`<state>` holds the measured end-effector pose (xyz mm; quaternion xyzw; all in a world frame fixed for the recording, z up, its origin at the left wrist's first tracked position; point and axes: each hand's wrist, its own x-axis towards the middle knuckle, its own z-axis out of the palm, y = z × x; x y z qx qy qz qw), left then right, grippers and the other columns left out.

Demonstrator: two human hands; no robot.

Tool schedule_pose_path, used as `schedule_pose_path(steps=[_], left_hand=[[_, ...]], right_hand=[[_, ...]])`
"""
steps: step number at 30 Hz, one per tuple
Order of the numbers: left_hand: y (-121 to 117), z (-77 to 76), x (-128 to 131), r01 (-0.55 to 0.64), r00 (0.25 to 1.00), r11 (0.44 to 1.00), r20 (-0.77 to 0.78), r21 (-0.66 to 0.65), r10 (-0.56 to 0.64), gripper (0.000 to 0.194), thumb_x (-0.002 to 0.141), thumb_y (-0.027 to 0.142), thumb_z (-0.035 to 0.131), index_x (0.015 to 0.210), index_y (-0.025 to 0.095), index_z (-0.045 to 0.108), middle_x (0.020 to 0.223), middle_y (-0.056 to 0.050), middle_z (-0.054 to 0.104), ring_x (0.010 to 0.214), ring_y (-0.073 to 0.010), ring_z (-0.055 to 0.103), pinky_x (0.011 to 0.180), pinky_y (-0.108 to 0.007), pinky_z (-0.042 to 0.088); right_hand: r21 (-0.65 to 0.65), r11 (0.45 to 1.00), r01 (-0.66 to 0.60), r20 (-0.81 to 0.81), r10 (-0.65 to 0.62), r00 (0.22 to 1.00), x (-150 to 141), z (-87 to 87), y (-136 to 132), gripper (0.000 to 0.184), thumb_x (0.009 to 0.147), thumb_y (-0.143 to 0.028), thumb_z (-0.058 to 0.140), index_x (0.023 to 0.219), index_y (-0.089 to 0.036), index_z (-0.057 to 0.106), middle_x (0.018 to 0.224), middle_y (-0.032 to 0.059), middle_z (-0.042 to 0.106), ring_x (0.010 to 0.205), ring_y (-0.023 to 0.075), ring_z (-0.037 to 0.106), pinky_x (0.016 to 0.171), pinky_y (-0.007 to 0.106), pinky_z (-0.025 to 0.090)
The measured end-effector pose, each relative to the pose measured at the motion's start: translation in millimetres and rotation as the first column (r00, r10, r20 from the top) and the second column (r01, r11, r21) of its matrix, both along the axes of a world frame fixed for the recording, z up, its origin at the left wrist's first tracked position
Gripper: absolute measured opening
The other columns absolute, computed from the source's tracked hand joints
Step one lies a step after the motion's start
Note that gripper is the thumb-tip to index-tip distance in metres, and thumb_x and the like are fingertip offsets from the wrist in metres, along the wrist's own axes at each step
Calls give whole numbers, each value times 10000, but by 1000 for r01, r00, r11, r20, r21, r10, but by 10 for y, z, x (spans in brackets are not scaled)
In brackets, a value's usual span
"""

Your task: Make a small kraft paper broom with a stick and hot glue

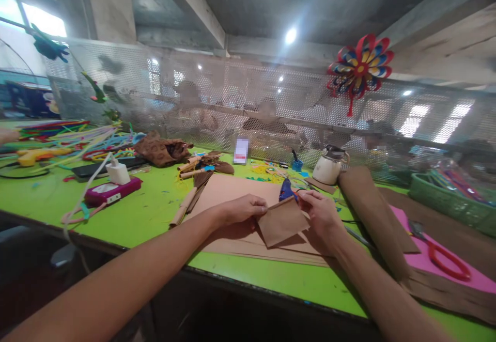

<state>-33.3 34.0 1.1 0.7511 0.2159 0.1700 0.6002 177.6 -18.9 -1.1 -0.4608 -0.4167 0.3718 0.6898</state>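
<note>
A small piece of brown paper is held up at the centre of the frame, slightly right of the middle, above a stack of large tan sheets on the green table. It is plain, matt and four-sided, with straight edges; a darker narrow strip, looking like a fold, runs along its upper edge. Its broad face is turned toward the viewer. The long axis slants, rising from lower left to upper right; one corner points down toward the bottom of the frame and another toward the right.

The left hand pinches its left end between thumb and fingers. The right hand is curled at its upper right edge with the fingertips close together; I cannot tell whether they grip the paper. Just behind the top edge, partly hidden, is a blue tool, near the right fingertips.
</note>
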Motion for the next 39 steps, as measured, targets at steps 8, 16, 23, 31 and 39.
schedule_pose_path(steps=[8, 16, 23, 31, 39], left_hand=[[-68, 102, -5, -4, 999, 988, -37, 157, 10, 338, 756, 447, 548, 654, 126, 516, 524, 30, 443, 477, -76, 380, 491, -224, 279], [53, 86, -72, -81, 990, 961, -89, 264, 107, 318, 698, 415, 599, 667, 98, 603, 553, 17, 487, 520, -83, 386, 510, -217, 277], [119, 56, -82, -22, 994, 990, -104, 141, 37, 180, 702, 287, 551, 688, 114, 600, 552, 4, 540, 501, -84, 430, 515, -213, 309], [-27, 46, 22, -200, 980, 955, 35, 221, 197, 177, 694, 279, 560, 699, 106, 594, 540, 13, 507, 502, -89, 421, 489, -218, 305], [-20, 130, -30, -345, 933, 574, 206, 742, 295, 150, 731, 142, 474, 655, 129, 602, 687, -36, 527, 641, -120, 433, 559, -226, 334]], right_hand=[[37, 994, -98, 580, 59, 813, -23, 112, -68, 269, 708, -442, 618, 675, -184, 689, 701, 14, 636, 679, 164, 531, 636, 267, 390], [-13, 997, -82, 616, 73, 785, 20, 39, -52, 255, 665, -416, 661, 623, -167, 692, 686, 13, 571, 682, 155, 503, 629, 266, 392], [-28, 996, -80, 557, 82, 826, 42, -12, -26, 277, 636, -441, 676, 639, -165, 694, 649, 9, 574, 614, 143, 493, 573, 258, 383], [34, 994, -106, 642, 60, 765, -106, -6, -57, 237, 721, -382, 595, 638, -176, 678, 592, 19, 587, 589, 155, 501, 568, 269, 389], [253, 950, -181, 821, -112, 560, -134, 196, -77, 116, 766, -267, 579, 763, -205, 676, 765, 53, 639, 719, 181, 557, 669, 307, 439]])
